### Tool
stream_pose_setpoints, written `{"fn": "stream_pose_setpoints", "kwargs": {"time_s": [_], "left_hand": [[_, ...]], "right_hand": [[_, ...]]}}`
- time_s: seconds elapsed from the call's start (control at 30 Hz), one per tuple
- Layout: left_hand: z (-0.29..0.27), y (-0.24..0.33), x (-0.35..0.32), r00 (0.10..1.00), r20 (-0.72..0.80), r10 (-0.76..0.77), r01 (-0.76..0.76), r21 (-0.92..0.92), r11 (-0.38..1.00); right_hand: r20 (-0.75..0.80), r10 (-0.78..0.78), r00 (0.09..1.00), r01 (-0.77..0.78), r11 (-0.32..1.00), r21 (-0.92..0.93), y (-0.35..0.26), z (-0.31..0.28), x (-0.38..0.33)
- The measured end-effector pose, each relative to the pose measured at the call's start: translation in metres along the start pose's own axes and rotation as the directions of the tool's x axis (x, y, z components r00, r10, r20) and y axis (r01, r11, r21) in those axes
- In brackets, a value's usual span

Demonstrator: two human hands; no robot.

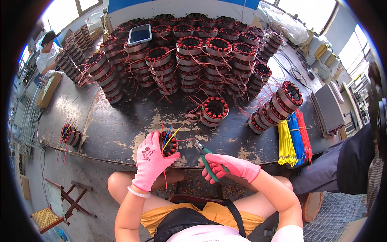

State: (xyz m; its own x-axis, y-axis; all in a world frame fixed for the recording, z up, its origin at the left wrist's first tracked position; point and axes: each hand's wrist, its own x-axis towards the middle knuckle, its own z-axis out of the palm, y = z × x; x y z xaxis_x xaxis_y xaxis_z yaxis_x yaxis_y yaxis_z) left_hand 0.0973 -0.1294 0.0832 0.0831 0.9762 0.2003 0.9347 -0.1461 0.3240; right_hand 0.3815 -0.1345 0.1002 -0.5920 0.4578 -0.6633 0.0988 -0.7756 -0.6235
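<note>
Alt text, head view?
The person's pink-gloved left hand holds a wound stator at the edge of a worn table; the gloved right hand holds green-handled pliers beside it. Stacked stators stand beyond; yellow, blue and red wire bundles lie at right.

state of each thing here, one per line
Left hand: gloved, holding a stator
Held stator: blue and yellow leads protruding
Right hand: gloved, gripping pliers
Pliers: held, jaw opening unclear
White-framed device: lying on a stator stack
Other stators: mostly stacked
Wire bundles: laid side by side
Tabletop: worn, surface patchy
</note>
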Motion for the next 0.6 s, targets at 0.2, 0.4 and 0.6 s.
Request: {"fn": "stream_pose_setpoints", "kwargs": {"time_s": [0.2, 0.4, 0.6], "left_hand": [[-0.004, -0.001, 0.001, 1.000, 0.015, 0.002, -0.002, -0.032, 0.999], [-0.002, 0.000, 0.000, 1.000, 0.005, 0.010, -0.010, -0.030, 0.999], [-0.002, 0.002, 0.002, 0.997, 0.070, -0.026, 0.029, -0.042, 0.999]], "right_hand": [[-0.024, -0.015, 1.000, 0.015, 0.999, -0.032, -0.007, 0.003, 0.008], [-0.122, -0.127, 0.984, 0.117, 0.989, -0.089, 0.000, 0.009, 0.017], [-0.197, -0.180, 0.964, 0.161, 0.981, -0.108, -0.001, 0.013, 0.015]]}}
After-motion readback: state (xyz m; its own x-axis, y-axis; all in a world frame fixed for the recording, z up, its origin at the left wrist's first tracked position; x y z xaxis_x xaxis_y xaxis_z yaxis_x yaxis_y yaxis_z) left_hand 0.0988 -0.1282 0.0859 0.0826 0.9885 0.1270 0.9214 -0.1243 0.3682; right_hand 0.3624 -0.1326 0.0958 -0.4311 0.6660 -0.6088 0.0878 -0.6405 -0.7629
